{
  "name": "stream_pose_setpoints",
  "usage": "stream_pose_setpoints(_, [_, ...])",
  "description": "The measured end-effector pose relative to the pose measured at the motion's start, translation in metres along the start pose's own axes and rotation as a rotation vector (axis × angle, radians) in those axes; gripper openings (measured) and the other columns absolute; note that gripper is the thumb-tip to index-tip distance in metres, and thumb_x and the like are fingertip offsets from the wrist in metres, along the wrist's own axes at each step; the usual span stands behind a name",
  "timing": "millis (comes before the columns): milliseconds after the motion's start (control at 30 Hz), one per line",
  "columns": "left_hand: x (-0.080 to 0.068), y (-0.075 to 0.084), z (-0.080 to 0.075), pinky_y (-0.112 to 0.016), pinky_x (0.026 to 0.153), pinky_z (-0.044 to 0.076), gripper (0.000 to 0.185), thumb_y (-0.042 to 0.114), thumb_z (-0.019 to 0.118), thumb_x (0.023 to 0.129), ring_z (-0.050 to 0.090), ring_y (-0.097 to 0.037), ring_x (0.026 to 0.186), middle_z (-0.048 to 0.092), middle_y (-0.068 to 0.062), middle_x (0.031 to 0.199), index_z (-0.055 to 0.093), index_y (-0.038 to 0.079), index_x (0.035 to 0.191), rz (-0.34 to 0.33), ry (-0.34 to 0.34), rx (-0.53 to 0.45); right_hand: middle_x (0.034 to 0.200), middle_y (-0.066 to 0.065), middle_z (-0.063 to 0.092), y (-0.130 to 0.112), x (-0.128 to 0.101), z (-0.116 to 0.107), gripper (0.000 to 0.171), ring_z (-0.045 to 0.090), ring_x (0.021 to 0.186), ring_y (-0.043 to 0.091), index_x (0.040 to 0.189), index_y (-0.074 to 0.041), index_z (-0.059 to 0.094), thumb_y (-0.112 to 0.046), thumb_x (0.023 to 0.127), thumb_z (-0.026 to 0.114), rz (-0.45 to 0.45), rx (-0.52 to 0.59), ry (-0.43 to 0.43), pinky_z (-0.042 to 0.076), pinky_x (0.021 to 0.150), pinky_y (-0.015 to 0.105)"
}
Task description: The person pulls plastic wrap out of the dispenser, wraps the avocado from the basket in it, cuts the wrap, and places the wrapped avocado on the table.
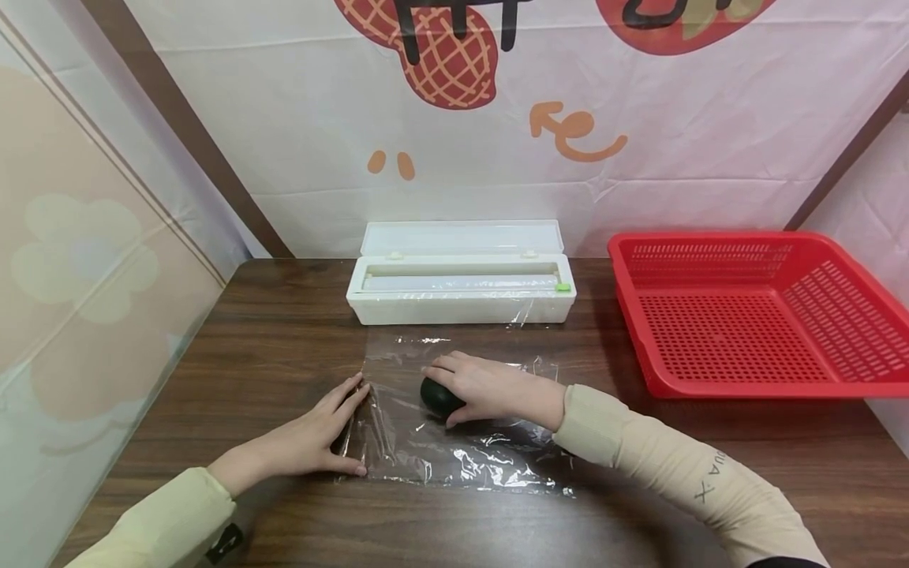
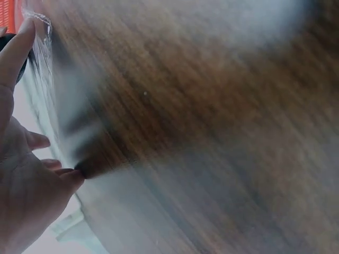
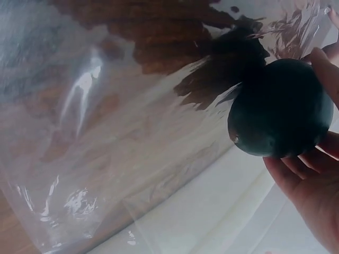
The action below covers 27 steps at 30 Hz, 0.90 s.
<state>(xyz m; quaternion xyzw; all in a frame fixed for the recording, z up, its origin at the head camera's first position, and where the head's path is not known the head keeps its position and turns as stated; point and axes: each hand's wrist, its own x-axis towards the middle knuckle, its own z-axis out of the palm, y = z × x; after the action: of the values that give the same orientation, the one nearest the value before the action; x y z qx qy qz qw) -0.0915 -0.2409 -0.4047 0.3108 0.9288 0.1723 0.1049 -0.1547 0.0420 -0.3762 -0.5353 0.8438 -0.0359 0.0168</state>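
Your right hand [image 1: 490, 386] cups the dark green avocado [image 1: 439, 397], fingers curled round it, on the sheet of cling film [image 1: 454, 442] spread on the tabletop [image 1: 284, 331]; your left hand [image 1: 312, 438] lies flat, fingers straight, pressing the film's left edge. The white dispenser box [image 1: 461, 284] stands open behind, a film roll inside; the red basket [image 1: 753, 308] at right holds nothing visible.

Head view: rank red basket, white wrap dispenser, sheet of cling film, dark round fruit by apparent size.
1. Red basket, largest.
2. White wrap dispenser and sheet of cling film: they look about alike, and the film's edges are hard to trace, so no ranking.
3. Dark round fruit, smallest, partly covered by the right hand.
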Motion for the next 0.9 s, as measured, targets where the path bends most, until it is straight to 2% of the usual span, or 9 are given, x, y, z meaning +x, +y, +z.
stream_pose_setpoints(233, [0.000, -0.001, -0.002, -0.051, 0.096, 0.037, 0.104, 0.060, 0.064, 0.071, 0.022, -0.042, 0.130, 0.011, -0.025, 0.146, 0.023, -0.007, 0.139, -0.006, 0.009, -0.029, 0.126, 0.011, 0.049, -0.001, 0.000, 0.000, 0.079, 0.047, 0.116, 0.021, 0.133, 0.001, 0.041, -0.048, 0.076, 0.068, 0.001, -0.004, 0.000, 0.035, 0.102, 0.027])
stream_pose_setpoints(400, [-0.002, -0.003, -0.005, -0.052, 0.095, 0.038, 0.105, 0.058, 0.065, 0.072, 0.021, -0.043, 0.130, 0.007, -0.024, 0.147, 0.020, -0.006, 0.141, -0.033, -0.028, -0.055, 0.129, 0.011, 0.048, -0.001, -0.003, -0.003, 0.079, 0.045, 0.118, 0.022, 0.133, 0.000, 0.041, -0.047, 0.076, 0.067, 0.007, 0.008, 0.008, 0.033, 0.103, 0.029])
stream_pose_setpoints(533, [-0.004, -0.003, -0.007, -0.051, 0.096, 0.037, 0.104, 0.056, 0.067, 0.071, 0.020, -0.042, 0.131, 0.009, -0.025, 0.147, 0.020, -0.006, 0.140, -0.028, -0.049, -0.050, 0.130, 0.011, 0.048, 0.000, -0.008, -0.008, 0.077, 0.044, 0.120, 0.022, 0.133, 0.000, 0.041, -0.045, 0.077, 0.068, 0.002, 0.035, 0.028, 0.033, 0.104, 0.029])
stream_pose_setpoints(733, [-0.005, 0.001, -0.011, -0.051, 0.099, 0.034, 0.101, 0.055, 0.068, 0.072, 0.019, -0.040, 0.132, 0.016, -0.023, 0.146, 0.023, -0.006, 0.140, 0.018, -0.064, -0.018, 0.131, 0.012, 0.047, 0.003, -0.021, -0.014, 0.071, 0.043, 0.121, 0.022, 0.131, 0.001, 0.043, -0.041, 0.079, 0.067, -0.010, 0.039, 0.079, 0.033, 0.104, 0.030])
stream_pose_setpoints(900, [-0.003, 0.004, -0.013, -0.050, 0.100, 0.033, 0.094, 0.049, 0.071, 0.072, 0.024, -0.038, 0.131, 0.027, -0.020, 0.144, 0.031, -0.004, 0.137, 0.082, -0.030, 0.014, 0.129, 0.011, 0.048, 0.002, -0.032, -0.016, 0.065, 0.044, 0.119, 0.022, 0.130, 0.000, 0.045, -0.038, 0.081, 0.066, -0.036, 0.013, 0.112, 0.035, 0.102, 0.029])
